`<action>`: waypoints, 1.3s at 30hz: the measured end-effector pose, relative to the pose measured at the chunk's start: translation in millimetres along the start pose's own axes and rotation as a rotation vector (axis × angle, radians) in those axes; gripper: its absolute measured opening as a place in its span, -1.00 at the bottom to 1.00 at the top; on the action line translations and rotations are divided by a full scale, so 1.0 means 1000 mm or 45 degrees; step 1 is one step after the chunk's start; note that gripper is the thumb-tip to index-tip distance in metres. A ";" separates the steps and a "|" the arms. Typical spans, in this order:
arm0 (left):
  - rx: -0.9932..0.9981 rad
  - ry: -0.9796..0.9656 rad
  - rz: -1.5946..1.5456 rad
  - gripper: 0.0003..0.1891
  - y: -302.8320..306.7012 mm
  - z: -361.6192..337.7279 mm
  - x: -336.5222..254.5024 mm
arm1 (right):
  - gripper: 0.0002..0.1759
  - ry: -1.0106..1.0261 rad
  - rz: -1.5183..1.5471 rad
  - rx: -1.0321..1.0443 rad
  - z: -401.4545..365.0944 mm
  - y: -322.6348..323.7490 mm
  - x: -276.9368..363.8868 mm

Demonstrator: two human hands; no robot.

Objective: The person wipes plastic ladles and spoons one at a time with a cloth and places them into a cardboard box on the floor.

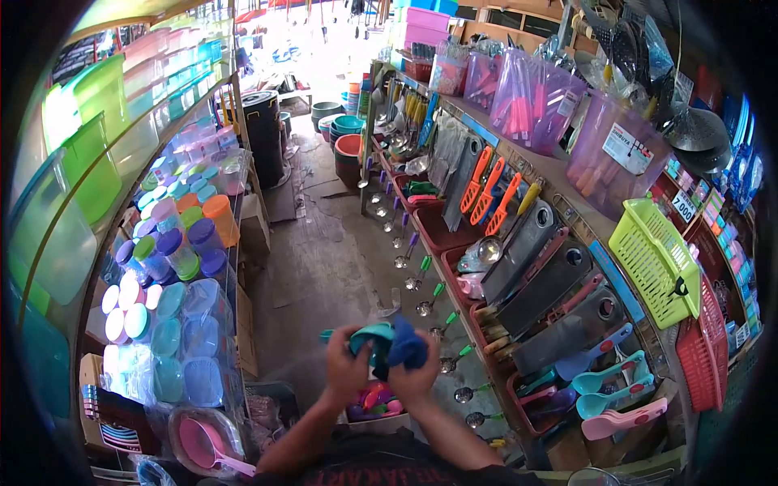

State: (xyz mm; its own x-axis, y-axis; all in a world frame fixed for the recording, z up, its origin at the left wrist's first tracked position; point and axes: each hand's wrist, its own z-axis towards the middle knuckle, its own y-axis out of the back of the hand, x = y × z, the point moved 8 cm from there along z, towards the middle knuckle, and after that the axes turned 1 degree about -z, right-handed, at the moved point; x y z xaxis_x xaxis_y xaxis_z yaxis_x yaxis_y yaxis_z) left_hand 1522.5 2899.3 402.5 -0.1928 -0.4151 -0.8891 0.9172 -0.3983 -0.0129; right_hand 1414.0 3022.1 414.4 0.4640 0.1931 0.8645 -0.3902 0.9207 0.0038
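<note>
My left hand point(346, 366) is closed round a teal plastic dipper point(374, 331), whose rim curves up over my fingers. A short teal end sticks out to the left of that hand. In my right hand point(416, 379) a bunched blue cloth point(408, 347) is gripped, pressed close against the dipper's right side. Both hands are together in front of my body, above the aisle floor. Just below them is a box of bright pink and multicoloured items point(376, 400), partly covered by my arms. The dipper's inside is mostly hidden.
Stacked plastic containers point(201, 340) and lidded jars point(174, 243) line the left shelf, with a pink dipper point(201, 444) near me. Hanging ladles point(425, 308), orange spatulas point(486, 190) and green baskets point(655, 263) line the right. Buckets point(348, 150) and a black bin point(261, 138) stand ahead.
</note>
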 end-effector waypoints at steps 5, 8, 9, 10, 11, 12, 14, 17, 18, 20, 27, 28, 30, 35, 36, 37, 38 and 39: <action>0.542 -0.581 0.379 -0.79 -0.009 0.009 -0.052 | -0.48 0.382 -0.428 0.361 -0.008 -0.014 0.043; 0.667 -0.737 0.432 -0.80 -0.011 0.019 -0.046 | -0.49 0.164 -0.408 0.442 0.003 -0.016 0.031; 0.662 -0.742 0.438 -0.80 -0.012 0.017 -0.050 | -0.48 0.011 -0.326 0.380 0.007 -0.013 0.023; 0.380 -0.425 0.322 -0.79 0.001 0.027 -0.044 | -0.48 0.016 -0.322 0.376 0.007 -0.014 0.021; 0.103 -0.109 0.199 -0.79 0.015 0.028 -0.031 | -0.48 0.048 -0.270 0.250 0.006 -0.009 0.021; 0.105 -0.114 0.195 -0.79 0.011 0.020 -0.029 | -0.48 0.080 -0.221 0.125 0.005 -0.002 0.022; 0.056 0.020 0.277 -0.85 0.009 0.000 -0.011 | -0.46 0.267 -0.302 0.269 -0.001 -0.011 0.042; 0.302 -0.165 0.219 -0.85 0.012 -0.003 -0.020 | -0.52 0.523 -0.388 0.633 -0.007 -0.026 0.070; 0.534 -0.281 0.210 -0.85 0.005 -0.005 -0.027 | -0.60 0.592 -0.394 0.839 -0.012 -0.032 0.074; 0.693 -0.259 0.212 -0.81 0.006 -0.008 -0.019 | -0.61 0.324 -0.078 0.590 0.002 -0.010 0.062; 0.325 0.326 -0.682 -0.79 0.009 -0.008 0.027 | -0.54 -0.322 0.216 0.066 -0.002 0.022 -0.001; 0.332 0.325 -0.688 -0.79 0.005 -0.013 0.027 | -0.51 -0.293 0.020 0.227 -0.011 0.006 -0.001; 0.421 0.140 -0.538 -0.78 -0.003 -0.018 0.021 | -0.49 -0.377 0.136 0.304 -0.016 -0.006 -0.009; 1.091 0.055 -0.041 -0.68 -0.024 -0.043 0.013 | -0.48 -0.612 0.197 0.433 0.018 -0.008 -0.033; 1.101 0.053 -0.041 -0.68 -0.026 -0.042 0.012 | -0.48 -0.612 0.197 0.422 0.015 -0.009 -0.028; 0.983 0.057 -0.008 -0.68 -0.023 -0.031 0.010 | -0.50 -0.532 0.154 0.270 0.015 -0.006 -0.017; 0.857 0.061 0.023 -0.68 -0.020 -0.020 0.008 | -0.51 -0.448 0.111 0.123 0.013 -0.003 -0.008; 0.849 0.027 0.045 -0.71 -0.020 -0.016 0.003 | -0.51 -0.472 0.204 0.099 -0.003 -0.005 -0.035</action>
State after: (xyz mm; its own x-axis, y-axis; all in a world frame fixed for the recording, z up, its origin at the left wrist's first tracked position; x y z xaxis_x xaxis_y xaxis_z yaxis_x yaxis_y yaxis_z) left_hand 1509.4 2919.5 393.0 -0.1537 -0.4237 -0.8927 0.5096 -0.8080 0.2958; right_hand 1402.2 3011.8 382.0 0.0801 0.1838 0.9797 -0.4997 0.8578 -0.1200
